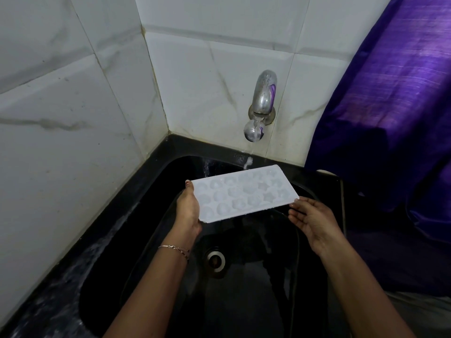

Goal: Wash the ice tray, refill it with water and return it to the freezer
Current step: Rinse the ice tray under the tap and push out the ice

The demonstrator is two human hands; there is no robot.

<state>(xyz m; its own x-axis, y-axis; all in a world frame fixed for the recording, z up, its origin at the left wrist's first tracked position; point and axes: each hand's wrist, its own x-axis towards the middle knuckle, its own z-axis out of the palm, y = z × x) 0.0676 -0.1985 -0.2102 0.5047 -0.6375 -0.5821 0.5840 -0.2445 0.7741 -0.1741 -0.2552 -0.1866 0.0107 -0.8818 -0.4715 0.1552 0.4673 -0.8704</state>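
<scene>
Over the far half of the black sink [136,245], you are holding the white ice tray [244,193] in the air, its cavities facing up and its long side running left to right. Your left hand [188,211] is gripping the tray's left short end: the thumb is lying along that edge, while the fingers are going under the tray and are hidden. Your right hand [314,223] is waiting palm-up at the tray's near right corner, fingers loosely apart and nearly straight; whether the fingertips are touching the corner is hard to make out. A thin bracelet [174,248] is sitting on your left wrist.

At the sink's back edge, the metal tap [262,98] on the tiled wall [73,118] is running, and the water [248,162] is landing at the tray's far edge. Whether the cavities are holding water cannot be told. The drain [216,261] is showing below the tray. Purple cloth [390,106] is hanging over the sink's right edge, cut off by the frame.
</scene>
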